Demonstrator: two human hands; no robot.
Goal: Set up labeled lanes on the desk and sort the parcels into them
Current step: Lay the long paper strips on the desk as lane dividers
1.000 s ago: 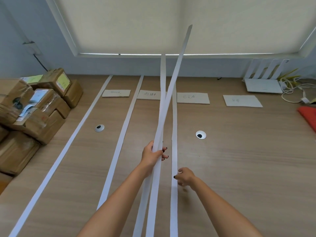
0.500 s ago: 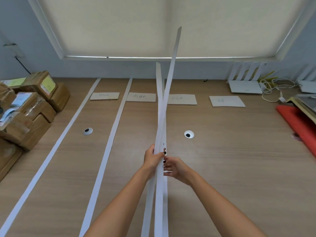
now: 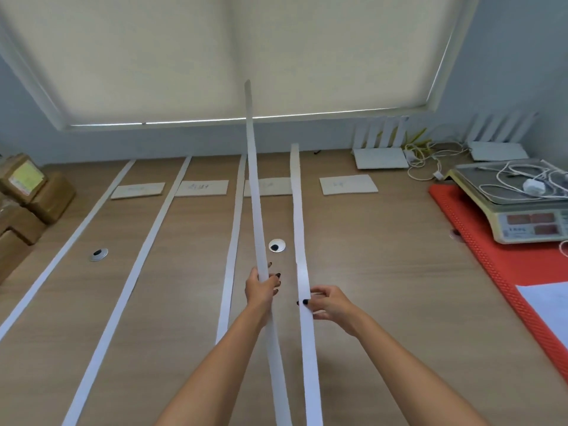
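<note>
A: White paper strips: three (image 3: 129, 265) are laid flat along the wooden surface (image 3: 384, 287), forming lanes. Where are the others held?

B: One strip (image 3: 256, 192) is gripped upright in the closed left hand (image 3: 259, 289); another (image 3: 297, 210) is pinched by the right hand (image 3: 327, 304), just beside it.

A: Labels?

B: Four cards (image 3: 349, 185) are listed at the far edge; brown parcels (image 3: 27, 192) are stacked left.

Single head-worn view, forward and down over the desk (image 3: 384, 272).
</note>
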